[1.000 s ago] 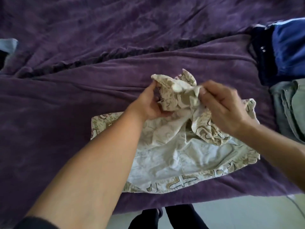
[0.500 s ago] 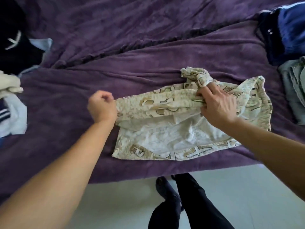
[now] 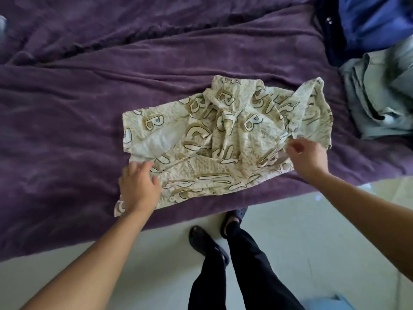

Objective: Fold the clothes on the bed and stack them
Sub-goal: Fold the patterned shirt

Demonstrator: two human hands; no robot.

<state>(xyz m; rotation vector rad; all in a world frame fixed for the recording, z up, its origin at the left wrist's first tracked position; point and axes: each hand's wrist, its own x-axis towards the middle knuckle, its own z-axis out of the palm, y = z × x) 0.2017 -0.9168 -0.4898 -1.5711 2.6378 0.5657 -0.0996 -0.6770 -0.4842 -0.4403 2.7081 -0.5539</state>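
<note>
A cream garment (image 3: 214, 139) printed with large brown letters lies crumpled on the purple bed cover (image 3: 67, 121), near the bed's front edge. Its middle is bunched into folds and its right side stands up in a ridge. My left hand (image 3: 138, 186) rests on the garment's near-left corner with its fingers spread and fairly straight. My right hand (image 3: 308, 157) is at the garment's right side, thumb and fingers curled and pinching the fabric's edge.
At the right of the bed lie a grey-green garment (image 3: 377, 95), a blue garment (image 3: 373, 21) and a dark garment (image 3: 328, 34) beside it. The pale floor (image 3: 156, 265) runs along the bed's front edge, where my legs and dark slippers (image 3: 207, 245) stand.
The garment has been turned and spread with its printed side up. My left hand let go of the left edge and now lies on the near-left corner. My right hand moved to the right edge.
</note>
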